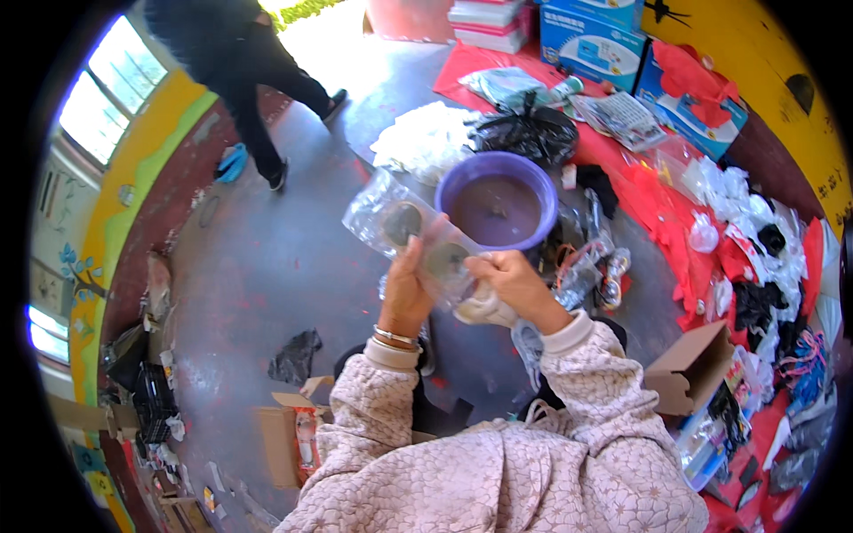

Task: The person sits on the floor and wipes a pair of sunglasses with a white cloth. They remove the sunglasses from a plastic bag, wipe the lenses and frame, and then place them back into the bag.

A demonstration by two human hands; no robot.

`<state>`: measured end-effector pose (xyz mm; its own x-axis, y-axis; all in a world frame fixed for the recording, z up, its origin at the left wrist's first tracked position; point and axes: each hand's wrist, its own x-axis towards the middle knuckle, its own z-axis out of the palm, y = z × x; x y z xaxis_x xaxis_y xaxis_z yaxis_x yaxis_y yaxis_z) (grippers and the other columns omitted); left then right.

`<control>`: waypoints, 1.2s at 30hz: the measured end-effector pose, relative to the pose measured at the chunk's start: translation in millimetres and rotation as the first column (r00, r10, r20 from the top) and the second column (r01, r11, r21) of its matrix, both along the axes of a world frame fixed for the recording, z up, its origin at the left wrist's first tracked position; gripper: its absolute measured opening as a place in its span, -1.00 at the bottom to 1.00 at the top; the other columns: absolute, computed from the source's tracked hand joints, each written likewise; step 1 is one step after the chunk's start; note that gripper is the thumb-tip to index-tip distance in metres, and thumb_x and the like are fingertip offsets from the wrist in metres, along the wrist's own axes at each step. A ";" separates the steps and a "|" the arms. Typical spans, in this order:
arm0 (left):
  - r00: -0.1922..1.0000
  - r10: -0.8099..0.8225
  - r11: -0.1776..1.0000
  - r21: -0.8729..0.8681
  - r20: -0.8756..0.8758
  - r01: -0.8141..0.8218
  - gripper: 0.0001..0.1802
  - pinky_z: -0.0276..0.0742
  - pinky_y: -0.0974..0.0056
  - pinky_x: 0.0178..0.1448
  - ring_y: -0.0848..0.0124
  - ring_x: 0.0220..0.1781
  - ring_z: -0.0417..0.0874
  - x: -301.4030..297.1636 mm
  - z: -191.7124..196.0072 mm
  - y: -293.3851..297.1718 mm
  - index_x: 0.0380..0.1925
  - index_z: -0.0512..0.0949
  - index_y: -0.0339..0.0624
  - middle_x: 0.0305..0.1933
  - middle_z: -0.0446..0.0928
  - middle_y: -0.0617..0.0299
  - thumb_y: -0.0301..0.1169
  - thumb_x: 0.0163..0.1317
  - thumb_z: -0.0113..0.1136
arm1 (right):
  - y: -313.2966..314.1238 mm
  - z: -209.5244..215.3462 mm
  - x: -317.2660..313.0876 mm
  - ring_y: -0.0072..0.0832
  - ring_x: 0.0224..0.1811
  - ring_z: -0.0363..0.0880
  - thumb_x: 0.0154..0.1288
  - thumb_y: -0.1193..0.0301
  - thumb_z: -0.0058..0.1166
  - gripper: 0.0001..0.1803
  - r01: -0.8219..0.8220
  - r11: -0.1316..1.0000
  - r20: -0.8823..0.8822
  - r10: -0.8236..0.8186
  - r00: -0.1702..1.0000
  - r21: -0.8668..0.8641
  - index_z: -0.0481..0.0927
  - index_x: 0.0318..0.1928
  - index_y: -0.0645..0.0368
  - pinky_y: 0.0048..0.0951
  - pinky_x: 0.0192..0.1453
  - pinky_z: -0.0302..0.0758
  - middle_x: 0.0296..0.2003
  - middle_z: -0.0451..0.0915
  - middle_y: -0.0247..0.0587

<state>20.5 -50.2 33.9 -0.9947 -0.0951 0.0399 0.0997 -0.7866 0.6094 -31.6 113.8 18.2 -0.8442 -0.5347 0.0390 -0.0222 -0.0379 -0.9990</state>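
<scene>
Pink quilted sleeves [498, 444] are filling the bottom of the view as we are holding a clear plastic blister tray [418, 240] up between both hands, above the floor and just in front of the purple basin [498, 209]. Our left hand [407, 289] is closing around the tray's lower edge, thumb pressing on its face, a bangle sitting at the wrist. Our right hand [515, 282] is gripping the tray's right end with curled fingers, and seems to be holding a pale wad beneath it too. Two dark round discs are sitting in the tray's pockets.

Beyond the basin, a black bag [524, 133] and white plastic scraps [426, 138] are lying on the grey floor [267, 266]; a red cloth [657, 204] is carrying cartons and more packaging to the right. A person in dark clothes [249, 71] is walking at the far left.

We are judging the tray flimsy: squeezing or tilting it further could be popping the discs loose, letting them drop outside the basin and roll off across the floor.
</scene>
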 end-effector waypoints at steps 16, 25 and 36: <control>0.918 -0.297 0.945 -0.060 0.261 0.323 -0.52 0.50 0.08 0.12 0.20 0.08 0.52 11.1 -11.2 8.2 0.17 0.23 -0.30 0.14 0.41 0.03 -0.28 0.31 -0.04 | 1.0 23.3 -23.4 -0.15 -0.26 0.53 0.10 0.45 0.00 -0.84 0.488 0.869 -0.732 -0.387 0.561 -0.085 0.52 -0.26 0.16 -0.22 -0.22 0.44 -0.32 0.53 -0.13; 0.938 -0.223 0.963 -0.089 0.266 0.254 -0.54 0.53 0.08 0.08 0.18 0.05 0.54 10.8 -2.7 15.1 0.15 0.26 -0.33 0.15 0.40 -0.03 -0.34 0.30 -0.05 | 24.0 36.7 -49.8 -0.42 -0.44 0.59 0.08 0.44 0.12 -0.88 0.604 0.783 -0.322 -0.616 0.719 -0.148 0.54 -0.39 0.24 -0.38 -0.30 0.48 -0.49 0.59 -0.16; 0.898 -0.304 0.911 -0.178 0.319 0.372 -0.59 0.57 0.21 -0.07 0.27 -0.18 0.63 27.5 0.0 7.4 0.03 0.38 -0.35 -0.11 0.56 0.04 -0.43 0.18 0.09 | 17.0 0.7 -78.1 -0.12 -0.30 0.58 0.09 0.35 0.09 -0.82 0.753 0.617 -0.603 -0.518 0.607 0.228 0.53 -0.26 0.08 -0.19 -0.23 0.46 -0.38 0.60 -0.12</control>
